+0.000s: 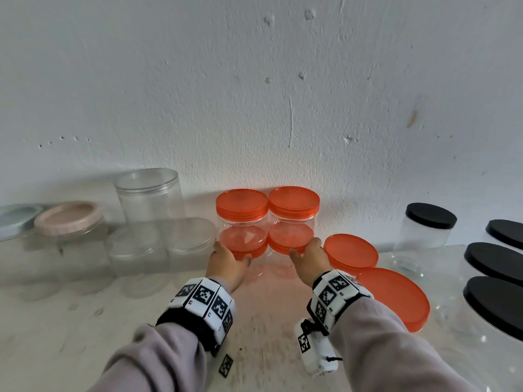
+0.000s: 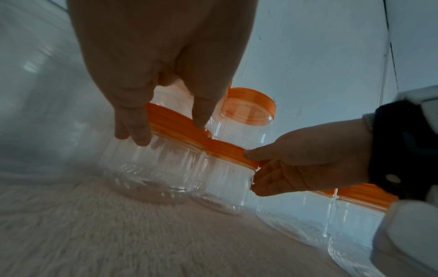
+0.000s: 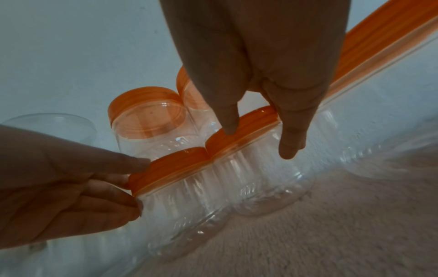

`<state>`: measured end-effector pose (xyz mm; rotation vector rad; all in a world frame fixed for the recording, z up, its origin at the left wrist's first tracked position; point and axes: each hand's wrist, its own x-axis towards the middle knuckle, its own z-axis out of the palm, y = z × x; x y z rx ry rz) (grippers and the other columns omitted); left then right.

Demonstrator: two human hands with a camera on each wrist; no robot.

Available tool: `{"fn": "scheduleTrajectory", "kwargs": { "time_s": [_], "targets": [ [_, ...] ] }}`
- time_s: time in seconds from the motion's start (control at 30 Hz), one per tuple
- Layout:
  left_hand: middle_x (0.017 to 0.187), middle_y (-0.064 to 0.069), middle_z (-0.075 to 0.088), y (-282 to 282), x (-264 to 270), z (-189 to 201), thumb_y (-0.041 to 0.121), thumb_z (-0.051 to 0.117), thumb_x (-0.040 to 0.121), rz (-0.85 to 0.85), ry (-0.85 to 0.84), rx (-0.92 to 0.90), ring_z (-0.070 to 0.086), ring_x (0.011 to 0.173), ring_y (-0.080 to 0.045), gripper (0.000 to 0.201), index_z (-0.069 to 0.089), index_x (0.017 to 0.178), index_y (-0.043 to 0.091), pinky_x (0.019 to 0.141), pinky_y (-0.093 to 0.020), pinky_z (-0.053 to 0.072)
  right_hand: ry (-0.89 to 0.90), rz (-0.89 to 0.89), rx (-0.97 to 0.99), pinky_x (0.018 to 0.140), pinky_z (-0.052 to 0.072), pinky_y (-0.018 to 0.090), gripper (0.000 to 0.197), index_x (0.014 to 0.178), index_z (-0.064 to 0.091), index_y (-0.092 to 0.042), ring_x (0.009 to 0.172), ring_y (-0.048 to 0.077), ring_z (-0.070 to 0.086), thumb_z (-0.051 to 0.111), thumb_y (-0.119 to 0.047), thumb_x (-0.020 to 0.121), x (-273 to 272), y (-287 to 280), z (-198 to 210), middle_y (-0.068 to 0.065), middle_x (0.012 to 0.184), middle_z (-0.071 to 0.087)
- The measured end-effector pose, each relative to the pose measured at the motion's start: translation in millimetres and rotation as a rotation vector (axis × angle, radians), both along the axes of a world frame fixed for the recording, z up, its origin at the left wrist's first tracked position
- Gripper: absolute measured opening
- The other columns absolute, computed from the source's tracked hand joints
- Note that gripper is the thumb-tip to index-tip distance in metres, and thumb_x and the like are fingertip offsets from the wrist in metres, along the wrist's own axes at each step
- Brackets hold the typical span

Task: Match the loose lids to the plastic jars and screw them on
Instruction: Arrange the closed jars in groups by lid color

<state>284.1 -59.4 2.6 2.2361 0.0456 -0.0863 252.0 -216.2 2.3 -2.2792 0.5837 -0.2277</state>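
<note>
Four clear plastic jars with orange lids stand by the wall. Two taller ones are at the back. Two shorter ones stand side by side, touching, in front of them. My left hand grips the left front jar at its orange lid, thumb on the inner side and fingers on the outer side. My right hand grips the right front jar at its lid in the same way. Both jars rest on the white surface.
Clear jars and a pink-lidded jar stand at the left. Two wide orange-lidded jars sit close to my right wrist. Black-lidded jars fill the far right. The wall is directly behind.
</note>
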Motion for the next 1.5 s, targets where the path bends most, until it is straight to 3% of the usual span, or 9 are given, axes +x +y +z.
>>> {"fn": "scheduleTrajectory", "kwargs": {
  "time_s": [0.23,0.4,0.57,0.67,0.8,0.93,1.23,1.4,1.5],
  "targets": [
    [0.141,-0.019,0.041,14,-6,-2,0.034,0.061,0.09,-0.103,-0.049,0.017,0.045,0.127,-0.032,0.073,0.023,0.142,0.001,0.1,-0.035,0.038,-0.034,0.009,-0.013,0.083,0.036,0.026,0.056,0.133,0.03,0.004,0.119,0.031,0.048,0.056,-0.028,0.095,-11,6,5,0.021,0.134,0.043],
    [0.13,-0.015,0.05,17,-23,6,0.036,0.062,0.088,-0.187,-0.087,0.022,0.051,0.115,-0.028,0.068,0.029,0.138,0.005,0.09,-0.032,0.042,-0.257,0.071,-0.047,0.093,0.032,0.022,0.072,0.146,0.022,-0.006,0.129,0.024,0.04,0.061,-0.033,0.092,-59,2,26,0.015,0.146,0.034],
    [0.108,0.001,0.057,-1,-50,14,0.037,0.063,0.087,-0.417,-0.127,-0.01,0.055,0.097,-0.012,0.05,0.044,0.126,0.013,0.07,-0.018,0.04,-0.513,0.027,-0.127,0.099,0.043,0.036,0.055,0.136,0.045,-0.017,0.119,0.016,0.049,0.064,-0.033,0.088,-127,-26,51,0.001,0.133,0.049],
    [0.108,0.006,0.056,-20,-67,16,0.037,0.065,0.085,-0.54,-0.167,-0.019,0.055,0.096,-0.006,0.045,0.047,0.12,0.018,0.074,-0.015,0.043,-0.563,-0.03,-0.208,0.092,0.043,0.026,0.045,0.128,0.054,-0.021,0.11,0.01,0.052,0.063,-0.034,0.086,-168,-54,61,-0.007,0.123,0.053],
    [0.114,0.006,0.054,-47,-82,18,0.04,0.067,0.083,-0.652,-0.214,0.012,0.054,0.1,-0.006,0.048,0.048,0.122,0.02,0.084,-0.017,0.044,-0.537,-0.135,-0.317,0.073,0.034,0.009,0.039,0.122,0.059,-0.021,0.083,0.003,0.052,0.066,-0.031,0.085,-206,-96,61,-0.011,0.104,0.054],
    [0.127,0.006,0.047,-79,-95,20,0.048,0.068,0.08,-0.729,-0.212,0.108,0.047,0.113,-0.007,0.066,0.04,0.133,0.022,0.095,-0.025,0.043,-0.425,-0.124,-0.375,0.085,0.036,0.024,0.043,0.125,0.058,-0.017,0.103,0.012,0.05,0.067,-0.032,0.085,-222,-131,53,-0.005,0.123,0.053],
    [0.154,-0.001,0.01,-144,-113,11,0.059,0.074,0.068,-0.748,-0.092,0.327,0.022,0.14,-0.021,0.117,0.0,0.15,0.02,0.111,-0.035,0.026,-0.189,0.08,-0.428,0.097,0.034,0.022,0.058,0.132,0.05,-0.026,0.118,0.009,0.039,0.056,-0.055,0.082,-222,-168,38,-0.012,0.132,0.039],
    [0.154,-0.002,0.01,-160,-119,1,0.057,0.077,0.065,-0.639,-0.093,0.304,0.021,0.14,-0.023,0.121,-0.001,0.15,0.02,0.114,-0.039,0.027,-0.205,0.134,-0.334,0.102,0.028,0.019,0.063,0.135,0.045,-0.027,0.127,0.005,0.03,0.056,-0.058,0.081,-224,-178,33,-0.015,0.139,0.03],
    [0.148,0.0,0.023,-159,-124,4,0.058,0.08,0.06,-0.602,-0.131,0.27,0.031,0.131,-0.016,0.118,0.009,0.148,0.023,0.107,-0.03,0.033,-0.212,0.169,-0.309,0.104,0.028,0.019,0.065,0.137,0.043,-0.028,0.129,0.004,0.026,0.055,-0.059,0.081,-226,-182,32,-0.016,0.141,0.028]
  ]
}}
